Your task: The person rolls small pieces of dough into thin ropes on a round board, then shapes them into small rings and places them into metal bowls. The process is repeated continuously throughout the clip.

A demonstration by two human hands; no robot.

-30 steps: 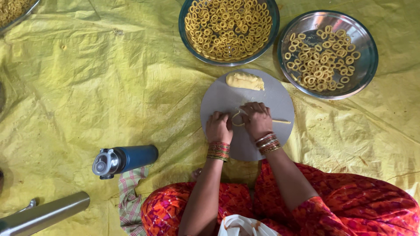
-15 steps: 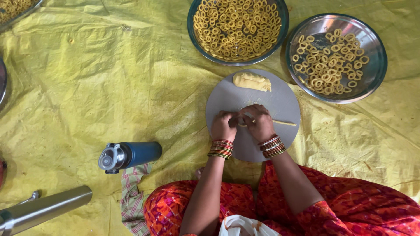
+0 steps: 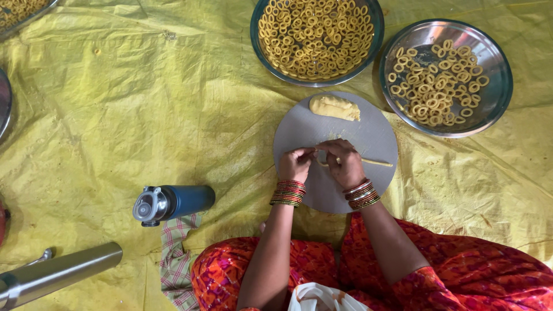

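Both hands meet over the middle of a round grey board [image 3: 299, 129] lying on a yellow sheet [image 3: 115, 115] spread on the floor. The left hand [image 3: 296, 163] has its fingers curled and pinches one end of a thin dough rope [image 3: 375, 162] near the board's centre. The right hand [image 3: 344, 163] sits just beside it, fingers bent over the same rope, so the two hands touch or nearly touch where they grasp it. The rope's free end runs out to the right from under the right hand, lying flat on the board and stopping close to its rim. Whether the piece between the fingers is already bent round cannot be told, as the fingers hide it. A pale dough lump [image 3: 334, 107] rests on the far part of the board, apart from the hands. Beyond the board stand two metal bowls: the left bowl [image 3: 372, 17] is packed with small dough rings, the right bowl [image 3: 495, 69] is about half covered with them. A blue bottle [image 3: 184, 200] lies on its side to the left, next to a checked cloth [image 3: 175, 259] and a steel cylinder [image 3: 63, 273]. Both wrists wear stacked bangles.
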